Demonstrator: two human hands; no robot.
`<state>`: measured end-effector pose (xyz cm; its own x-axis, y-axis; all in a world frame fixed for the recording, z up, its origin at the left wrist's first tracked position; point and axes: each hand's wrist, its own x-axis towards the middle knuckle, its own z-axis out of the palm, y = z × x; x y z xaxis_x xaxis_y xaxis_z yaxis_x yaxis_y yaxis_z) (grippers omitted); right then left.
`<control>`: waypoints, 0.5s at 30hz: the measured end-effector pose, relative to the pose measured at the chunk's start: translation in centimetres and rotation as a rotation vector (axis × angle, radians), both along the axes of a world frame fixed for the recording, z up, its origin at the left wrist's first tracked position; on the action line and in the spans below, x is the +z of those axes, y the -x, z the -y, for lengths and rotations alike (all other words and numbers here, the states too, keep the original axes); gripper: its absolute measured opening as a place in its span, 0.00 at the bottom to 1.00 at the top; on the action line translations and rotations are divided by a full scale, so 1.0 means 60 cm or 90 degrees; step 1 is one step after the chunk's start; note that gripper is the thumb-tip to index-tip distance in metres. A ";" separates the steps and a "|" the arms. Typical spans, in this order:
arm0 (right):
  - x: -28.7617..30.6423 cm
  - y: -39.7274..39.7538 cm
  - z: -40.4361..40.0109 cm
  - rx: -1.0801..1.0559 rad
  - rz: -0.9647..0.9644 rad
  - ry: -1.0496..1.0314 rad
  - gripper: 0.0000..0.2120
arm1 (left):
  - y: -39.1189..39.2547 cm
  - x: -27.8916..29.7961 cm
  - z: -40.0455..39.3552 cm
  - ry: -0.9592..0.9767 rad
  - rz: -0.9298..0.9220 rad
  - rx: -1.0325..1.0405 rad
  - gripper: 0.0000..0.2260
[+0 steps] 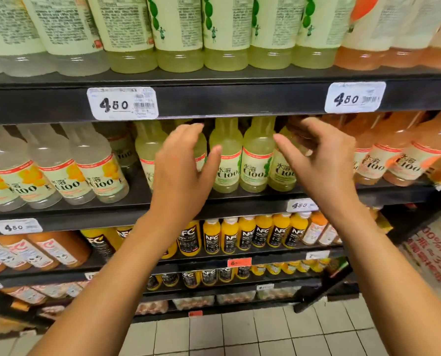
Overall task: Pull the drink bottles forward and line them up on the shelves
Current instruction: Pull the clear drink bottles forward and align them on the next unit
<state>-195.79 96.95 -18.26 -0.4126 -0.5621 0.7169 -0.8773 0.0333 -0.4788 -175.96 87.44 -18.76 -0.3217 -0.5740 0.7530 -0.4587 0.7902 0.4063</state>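
**shelfstacker_q:** Both hands are seen raised at the middle shelf [214, 204]. The left hand [186, 160] is held with fingers loosely curved and thumb spread, nothing gripped. Same for the right hand [317, 155]: fingers bent and relaxed, nothing held. Contact with any bottle can't be confirmed for either, tbh. What's being gone for?

**aisle9_reply:** The pale green bottles [240, 160], by the looks of it. They're stood upright on that shelf, long axis vertical, caps tucked up under the shelf edge above. Two of them are framed right between the hands, with one more partly hidden behind each hand. They lie straight ahead of the palms and a bit further in.

**shelfstacker_q:** And which hand is closer?

**aisle9_reply:** Hard to call. The left thumb is shown just beside the shoulder of the left centre bottle, and the right fingers are curled over the neck area of the bottle on the far right of the group. A slight edge is probably held by the left. It's judged that a straight pull toward the body is what's needed, since the clear bottles [60, 176] on the left already sit nearer the shelf lip and the green ones look set back from that line.
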 end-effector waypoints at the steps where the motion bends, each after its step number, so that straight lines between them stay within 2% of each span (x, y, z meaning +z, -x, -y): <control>1: -0.004 -0.001 0.006 0.002 -0.015 -0.005 0.17 | 0.015 0.004 -0.002 0.011 0.007 0.007 0.13; 3: -0.010 -0.003 0.018 -0.011 -0.040 -0.003 0.19 | 0.040 0.011 -0.003 0.011 0.004 0.019 0.11; 6: -0.010 -0.004 0.035 -0.040 -0.044 0.006 0.21 | 0.064 0.012 -0.002 0.020 -0.016 0.047 0.15; 12: -0.011 -0.023 0.055 -0.082 -0.071 0.036 0.19 | 0.096 0.006 -0.003 0.022 -0.059 0.077 0.12; 15: -0.008 -0.024 0.060 -0.106 -0.077 0.025 0.18 | 0.097 0.001 0.005 0.026 -0.021 0.114 0.12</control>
